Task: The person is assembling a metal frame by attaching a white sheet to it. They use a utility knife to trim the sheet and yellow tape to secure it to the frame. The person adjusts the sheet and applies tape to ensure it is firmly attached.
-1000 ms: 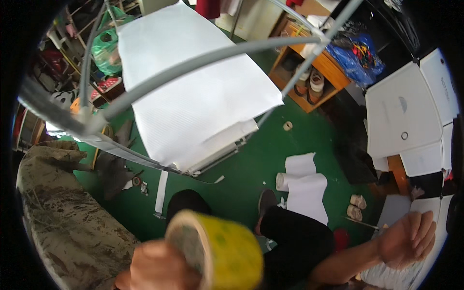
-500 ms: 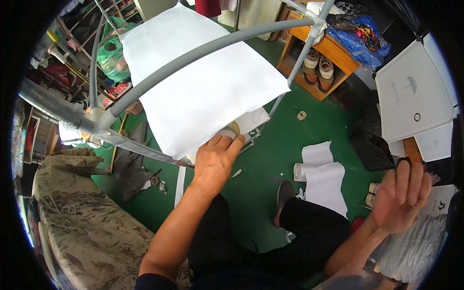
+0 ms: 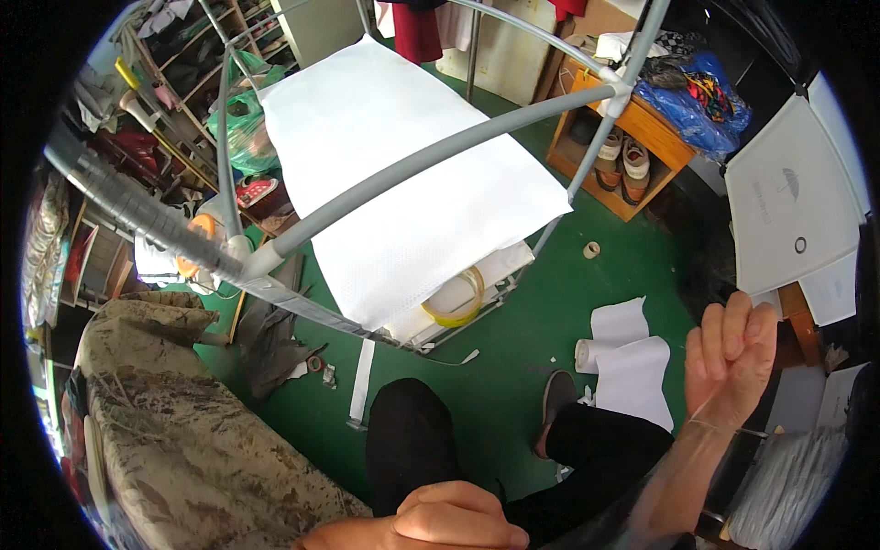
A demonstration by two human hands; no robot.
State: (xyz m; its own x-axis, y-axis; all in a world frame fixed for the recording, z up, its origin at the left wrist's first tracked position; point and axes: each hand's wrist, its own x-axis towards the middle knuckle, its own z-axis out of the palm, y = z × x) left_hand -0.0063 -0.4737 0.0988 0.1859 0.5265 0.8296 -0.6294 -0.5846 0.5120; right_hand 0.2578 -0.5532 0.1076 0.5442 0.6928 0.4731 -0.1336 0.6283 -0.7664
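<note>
The left hand sits at the lower edge of the view, cut off by the rim; its fingers are curled loosely inward and whether anything lies inside the curl cannot be told. The right hand is raised at the right, fingers upright and close together, pinching a strip of clear tape that runs down and left from it; the strip is smeared and see-through, so its lower end is hard to make out.

The yellowish translucent roll of tape rests on the near edge of the white stacked boards, partly tucked under the near hem of the white woven fabric sheet. That sheet hangs over a grey metal tube frame, which hides most of the boards beneath.

The person's dark trouser legs and one grey shoe stand on the green floor. Near the shoe lies a white paper roll with unrolled sheets. A small tape core lies on the floor towards a wooden shoe rack bearing blue bags. A mottled brown cloth-covered bulk fills the lower left corner. Cluttered shelves line the upper left edge, their contents too small to tell.
</note>
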